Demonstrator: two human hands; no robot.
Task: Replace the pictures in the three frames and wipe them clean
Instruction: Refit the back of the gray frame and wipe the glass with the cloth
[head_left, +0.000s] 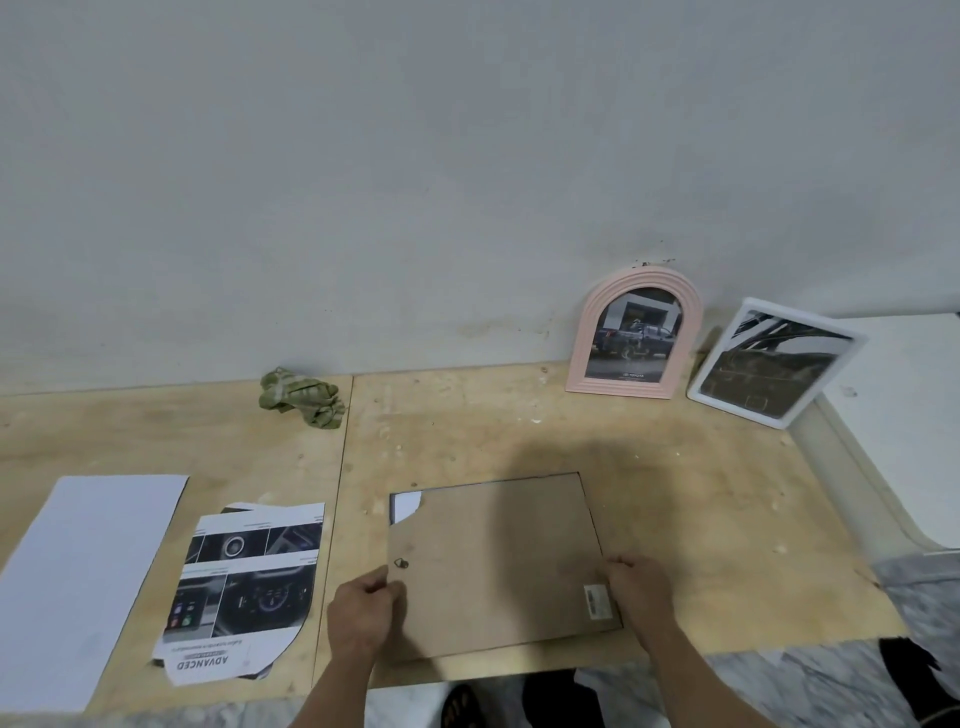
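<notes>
Both hands grip the flat brown fibreboard frame back (498, 561) lying face-down on the plywood table (675, 493): left hand (358, 613) pinching its left edge, right hand (641, 584) curled over the right edge. The chipped corner beyond the left fingers could snag or tear further if forced.

Both forearms are showing bare from the bottom edge up to the wrists, with no sleeve, watch or ring visible on them. The left hand (358, 613) and right hand (641, 584) are wearing no gloves. Below the plywood table (675, 467), a dark shoe is peeking out.
</notes>
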